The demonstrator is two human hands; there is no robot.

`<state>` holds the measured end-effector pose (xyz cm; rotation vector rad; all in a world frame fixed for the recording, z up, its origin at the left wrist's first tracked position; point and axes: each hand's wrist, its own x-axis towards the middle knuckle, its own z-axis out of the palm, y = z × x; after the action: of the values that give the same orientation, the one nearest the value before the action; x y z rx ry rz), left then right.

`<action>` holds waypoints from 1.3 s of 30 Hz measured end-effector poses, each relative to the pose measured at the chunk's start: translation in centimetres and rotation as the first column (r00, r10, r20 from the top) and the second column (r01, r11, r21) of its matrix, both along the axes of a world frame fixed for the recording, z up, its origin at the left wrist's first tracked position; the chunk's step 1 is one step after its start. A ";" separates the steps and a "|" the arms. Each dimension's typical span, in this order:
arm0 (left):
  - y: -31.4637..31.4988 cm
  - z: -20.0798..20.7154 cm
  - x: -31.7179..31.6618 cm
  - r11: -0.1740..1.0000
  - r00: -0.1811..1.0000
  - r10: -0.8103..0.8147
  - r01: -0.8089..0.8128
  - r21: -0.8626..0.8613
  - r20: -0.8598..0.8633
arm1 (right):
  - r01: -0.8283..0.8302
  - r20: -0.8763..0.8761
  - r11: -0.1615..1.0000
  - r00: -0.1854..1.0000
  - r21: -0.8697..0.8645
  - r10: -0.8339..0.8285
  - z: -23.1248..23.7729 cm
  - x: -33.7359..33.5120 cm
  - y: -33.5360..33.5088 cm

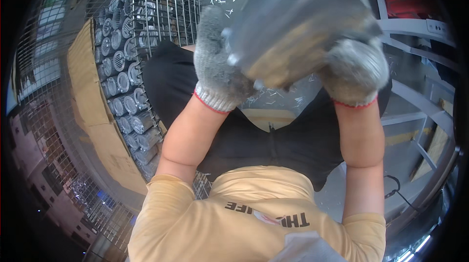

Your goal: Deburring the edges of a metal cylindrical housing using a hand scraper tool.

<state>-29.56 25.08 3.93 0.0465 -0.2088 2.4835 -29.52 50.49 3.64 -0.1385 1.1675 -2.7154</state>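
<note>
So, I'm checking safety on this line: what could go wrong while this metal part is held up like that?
The metal part is raised close to the camera, gripped only at its edges by the gloved left hand and right hand; it might slip. Metal shavings litter the floor and could cut or cause a slip.

Grey knit gloves (217,66) with red cuffs, silvery metal part (293,22), tan shirt (205,223)

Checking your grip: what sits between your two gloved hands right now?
In the head view, a blurred grey metal part fills the stretch between the left hand and the right hand; both gloves grip it.
</note>
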 end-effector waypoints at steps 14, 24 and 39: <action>-1.5 1.0 0.7 1.000 0.999 0.005 -0.004 0.023 -0.032 | 0.353 -0.460 0.681 0.888 0.642 -0.026 4.9 -2.1 -8.7; -0.2 3.1 0.5 0.969 0.989 0.140 -0.149 -0.200 -0.055 | 0.134 -0.440 0.985 0.895 0.105 -0.075 3.1 -0.7 -3.2; -4.3 2.0 0.7 0.831 0.946 0.323 -0.270 -0.487 0.028 | 0.246 -0.092 0.770 0.967 0.589 -0.238 9.6 -1.0 -4.2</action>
<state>-28.81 20.82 5.88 -0.2881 0.4061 2.7801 -30.52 46.27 13.21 0.0949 2.1092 -2.3789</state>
